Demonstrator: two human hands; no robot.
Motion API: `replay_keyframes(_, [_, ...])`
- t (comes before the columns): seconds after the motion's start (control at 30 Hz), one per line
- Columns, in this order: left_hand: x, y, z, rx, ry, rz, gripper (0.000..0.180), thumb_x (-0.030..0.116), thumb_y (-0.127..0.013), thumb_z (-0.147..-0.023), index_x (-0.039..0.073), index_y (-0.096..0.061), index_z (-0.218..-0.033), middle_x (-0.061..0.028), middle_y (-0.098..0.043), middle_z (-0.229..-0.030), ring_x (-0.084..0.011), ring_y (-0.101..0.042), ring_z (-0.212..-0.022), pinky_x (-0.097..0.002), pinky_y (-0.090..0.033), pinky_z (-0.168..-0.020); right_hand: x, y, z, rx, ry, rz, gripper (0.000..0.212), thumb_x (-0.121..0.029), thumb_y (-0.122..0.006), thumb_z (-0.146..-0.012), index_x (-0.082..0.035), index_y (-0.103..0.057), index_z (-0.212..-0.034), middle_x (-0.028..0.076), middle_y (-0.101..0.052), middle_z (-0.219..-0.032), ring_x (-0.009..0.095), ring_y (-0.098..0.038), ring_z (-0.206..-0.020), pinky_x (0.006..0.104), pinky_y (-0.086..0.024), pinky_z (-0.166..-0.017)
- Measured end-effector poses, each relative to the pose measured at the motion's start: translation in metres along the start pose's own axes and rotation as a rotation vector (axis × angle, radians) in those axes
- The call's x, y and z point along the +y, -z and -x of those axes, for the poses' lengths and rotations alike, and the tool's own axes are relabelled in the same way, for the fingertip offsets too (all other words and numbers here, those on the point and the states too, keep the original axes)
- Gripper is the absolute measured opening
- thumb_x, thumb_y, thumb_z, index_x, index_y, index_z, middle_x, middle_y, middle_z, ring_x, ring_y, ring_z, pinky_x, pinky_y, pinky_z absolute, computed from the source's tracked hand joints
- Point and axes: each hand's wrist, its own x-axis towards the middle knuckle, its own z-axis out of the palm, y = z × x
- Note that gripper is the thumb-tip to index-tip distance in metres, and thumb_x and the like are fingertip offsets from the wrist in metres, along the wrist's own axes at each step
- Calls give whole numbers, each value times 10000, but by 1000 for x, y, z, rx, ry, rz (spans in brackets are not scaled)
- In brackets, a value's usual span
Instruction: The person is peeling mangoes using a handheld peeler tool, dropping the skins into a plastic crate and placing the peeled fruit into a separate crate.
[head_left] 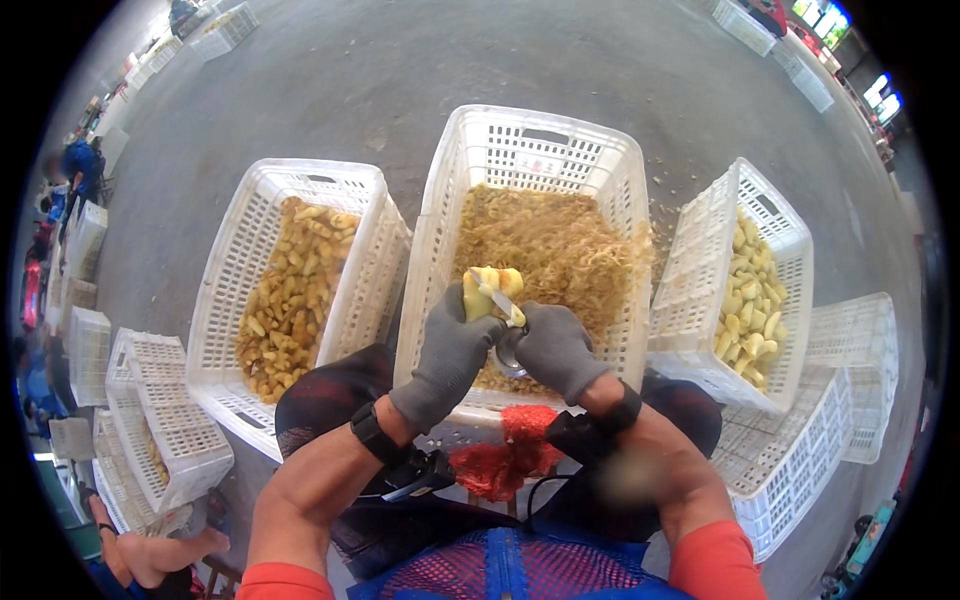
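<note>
My left hand (452,345), in a grey glove, is closed round a yellow, partly peeled ginger root (512,281) above the middle basket. In my right hand (556,347), also gloved, is a small knife (489,292), its blade lying against the root. A pale yellow sliver (517,316) shows by the right fingertips. Just below them is a shiny, rounded metal piece (510,358), partly hidden by the gloves. Under both hands, the white middle basket (430,260) holds a heap of brownish-yellow peelings (550,235).
A white basket (225,260) of brownish ginger pieces (290,300) stands to the left. To the right, another basket (690,270) holds paler, peeled pieces (750,305). More baskets (795,440) lie at right and lower left. Red netting (505,455) hangs between my knees. Other people are at far left.
</note>
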Motion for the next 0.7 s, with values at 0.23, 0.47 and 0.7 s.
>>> replay_keyframes(0.23, [2, -13, 11, -5, -66, -82, 399, 16, -604, -735, -1, -499, -1120, -53, -587, -900, -142, -579, -817, -261, -475, -712, 22, 9, -11, 58, -53, -126, 274, -230, -597, -766, 32, -633, -837, 217, -633, -728, 319, -644, -681, 403, -507, -639])
replay_keyframes(0.47, [31, 16, 1, -145, 107, 271, 409, 63, -630, -771, 30, -515, -1162, 8, -531, -761, -29, -448, -561, -171, -327, -444, 23, 37, -4, -91, -227, -865, 214, -166, -629, -757, 42, -615, -806, 84, -580, -629, 127, -521, -426, 241, -406, -363])
replay_keyframes(0.7, [4, 18, -7, -51, -157, -286, 304, 130, -646, -768, 23, -586, -1046, -86, -623, -800, -197, -609, -700, -309, -467, -616, 10, 41, 3, 101, 1, -1001, 164, -111, -619, -776, 25, -617, -868, 60, -589, -659, 116, -531, -475, 276, -437, -416])
